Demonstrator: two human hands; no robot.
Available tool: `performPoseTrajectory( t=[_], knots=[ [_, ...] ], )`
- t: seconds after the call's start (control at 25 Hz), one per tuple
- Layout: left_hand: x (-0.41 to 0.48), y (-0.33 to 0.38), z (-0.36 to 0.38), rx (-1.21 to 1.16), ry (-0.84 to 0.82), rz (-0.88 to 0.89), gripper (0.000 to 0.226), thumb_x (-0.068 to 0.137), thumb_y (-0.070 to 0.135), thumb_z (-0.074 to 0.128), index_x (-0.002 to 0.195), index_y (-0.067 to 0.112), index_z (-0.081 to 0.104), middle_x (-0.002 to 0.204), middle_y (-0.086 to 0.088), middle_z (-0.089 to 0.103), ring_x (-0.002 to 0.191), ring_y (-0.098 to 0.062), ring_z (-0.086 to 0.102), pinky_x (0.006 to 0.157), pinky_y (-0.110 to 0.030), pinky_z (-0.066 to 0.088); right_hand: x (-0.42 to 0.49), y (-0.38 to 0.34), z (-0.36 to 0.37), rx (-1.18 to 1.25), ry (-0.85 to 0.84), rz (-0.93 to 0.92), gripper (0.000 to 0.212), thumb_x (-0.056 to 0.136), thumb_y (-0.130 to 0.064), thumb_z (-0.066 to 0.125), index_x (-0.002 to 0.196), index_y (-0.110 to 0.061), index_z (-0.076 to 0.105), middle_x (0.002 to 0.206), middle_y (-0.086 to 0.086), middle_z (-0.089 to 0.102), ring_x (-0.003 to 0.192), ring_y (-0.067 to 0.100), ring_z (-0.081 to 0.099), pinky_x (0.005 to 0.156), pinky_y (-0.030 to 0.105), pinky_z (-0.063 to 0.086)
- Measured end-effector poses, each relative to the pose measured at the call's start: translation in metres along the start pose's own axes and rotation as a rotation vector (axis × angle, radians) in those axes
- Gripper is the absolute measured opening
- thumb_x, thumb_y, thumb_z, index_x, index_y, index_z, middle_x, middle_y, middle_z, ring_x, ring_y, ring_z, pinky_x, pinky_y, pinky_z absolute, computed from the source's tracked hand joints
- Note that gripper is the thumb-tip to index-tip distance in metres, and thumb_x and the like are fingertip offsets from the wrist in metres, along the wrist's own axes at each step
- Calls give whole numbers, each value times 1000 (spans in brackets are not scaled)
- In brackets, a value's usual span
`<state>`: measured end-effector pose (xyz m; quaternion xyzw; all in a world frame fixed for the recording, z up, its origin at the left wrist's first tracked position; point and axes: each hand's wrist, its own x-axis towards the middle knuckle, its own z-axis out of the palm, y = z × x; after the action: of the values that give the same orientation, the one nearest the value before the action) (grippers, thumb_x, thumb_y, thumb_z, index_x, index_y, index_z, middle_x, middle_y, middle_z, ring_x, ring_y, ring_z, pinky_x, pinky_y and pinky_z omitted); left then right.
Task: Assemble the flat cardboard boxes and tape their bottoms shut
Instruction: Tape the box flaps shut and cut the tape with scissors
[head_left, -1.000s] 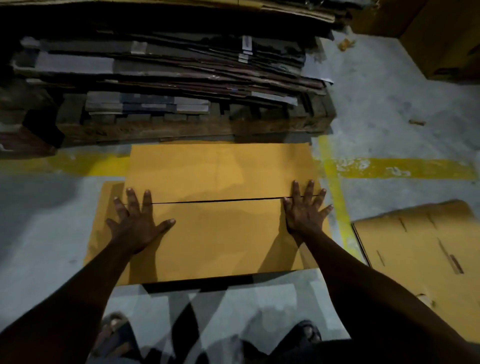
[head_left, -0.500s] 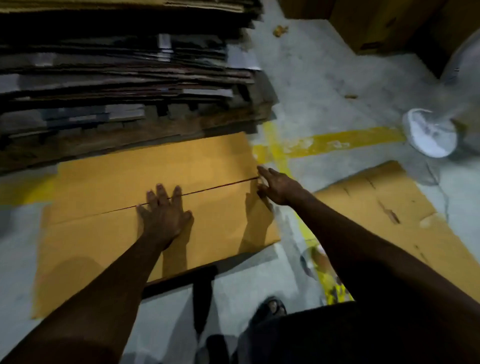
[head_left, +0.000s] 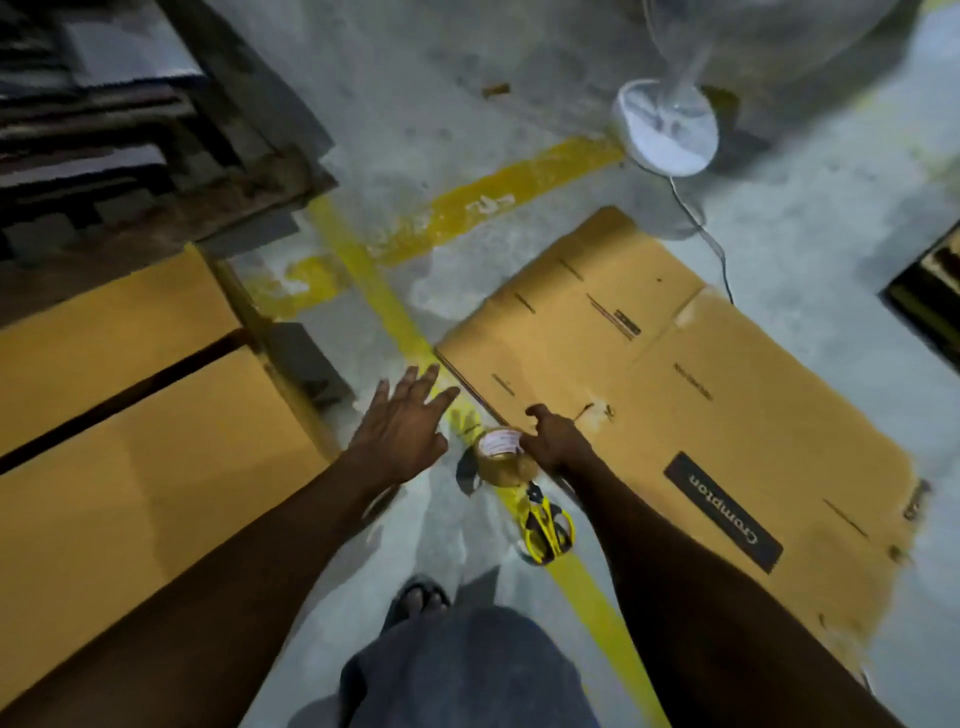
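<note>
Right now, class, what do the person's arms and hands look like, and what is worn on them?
Both are bare. The left hand and right hand wear no gloves, and no ring shows in the dim light. The left forearm and right forearm show no sleeve, watch or band up to the frame's edge.

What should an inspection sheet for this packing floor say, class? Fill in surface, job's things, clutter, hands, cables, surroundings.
Surface: concrete floor crossed by yellow lines.
Job's things: box at left, flaps closed, seam untaped; flat cardboard at right; tape roll and yellow scissors on the floor between them.
Clutter: small brown scrap.
Hands: left hand open above the floor; right hand curled against the tape roll, grip unclear.
Cables: white cord runs from the fan base past the flat cardboard.
Surroundings: pallet of stacked cardboard upper left.
</note>
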<state>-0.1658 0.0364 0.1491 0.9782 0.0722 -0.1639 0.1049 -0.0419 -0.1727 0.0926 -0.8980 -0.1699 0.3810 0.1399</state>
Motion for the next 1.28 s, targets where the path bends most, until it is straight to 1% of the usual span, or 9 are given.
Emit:
performPoseTrajectory(
  t=[0.08, 0.24, 0.4, 0.52, 0.64, 0.76, 0.88, 1.12, 1.28],
  knots=[
    [13, 16, 27, -57, -133, 68, 67, 89, 41, 48, 150, 25, 25, 161, -8, 12, 145, -31, 21, 113, -50, 26, -9, 25, 29, 103, -45, 110, 82, 72, -48, 60, 141, -11, 36, 113, 24, 65, 107, 39, 62, 82, 41, 50],
    [38, 40, 72, -165, -302, 154, 68, 86, 34, 58, 147, 18, 31, 151, -12, 32, 132, -38, 40, 98, -48, 45, -11, 53, 71, 244, -27, 241, 93, 74, -27, 73, 151, -20, 21, 106, 20, 68, 96, 36, 66, 69, 36, 50],
    [58, 61, 97, -12, -427, 149, 70, 87, 40, 60, 147, 18, 30, 152, -8, 28, 135, -38, 32, 101, -56, 39, -11, 64, 85, 379, 82, 291, 78, 78, -24, 74, 143, -19, 30, 105, 13, 71, 99, 35, 66, 71, 37, 51],
    [61, 64, 93, -28, -460, 98, 50, 87, 31, 59, 133, 18, 44, 141, -6, 44, 135, -32, 34, 107, -59, 25, -15, 62, 87, 450, 123, 263, 68, 80, -19, 75, 137, -17, 39, 97, 5, 68, 96, 31, 64, 69, 34, 46],
    [49, 56, 68, -37, -332, 146, 40, 92, 22, 50, 131, 20, 47, 135, -8, 54, 125, -29, 48, 107, -50, 28, -20, 45, 69, 460, 128, 159, 62, 80, -15, 77, 133, -12, 43, 93, 8, 67, 84, 27, 64, 62, 30, 44],
    [41, 43, 9, -166, -244, 97, 49, 87, 31, 53, 135, 19, 48, 130, -14, 59, 117, -34, 54, 92, -36, 38, -22, 12, 29, 472, 135, 80, 60, 77, -10, 80, 126, -14, 45, 87, 7, 66, 67, 19, 60, 51, 18, 43],
    [21, 10, -70, -307, -127, -21, 77, 65, 46, 42, 140, 31, 46, 125, -15, 62, 114, -36, 56, 84, -34, 42, -24, -55, -25, 392, 192, -80, 59, 74, -15, 81, 121, -18, 47, 84, 5, 69, 79, 26, 64, 66, 32, 50],
    [-134, -101, -200, -569, 275, -171, 54, 63, 47, 47, 103, 16, 65, 97, -9, 71, 91, -26, 66, 70, -30, 46, -91, -270, -91, 229, 115, -550, 57, 70, -16, 85, 114, -20, 49, 83, 1, 70, 79, 20, 61, 69, 33, 43],
    [-301, -180, -228, -735, 478, -404, 31, 76, 41, 73, 101, 34, 55, 85, 16, 63, 75, 1, 59, 58, -18, 44, -191, -420, -43, 194, -13, -802, 51, 73, -14, 83, 108, -22, 46, 88, 5, 73, 70, 20, 65, 65, 37, 54]
  ],
)
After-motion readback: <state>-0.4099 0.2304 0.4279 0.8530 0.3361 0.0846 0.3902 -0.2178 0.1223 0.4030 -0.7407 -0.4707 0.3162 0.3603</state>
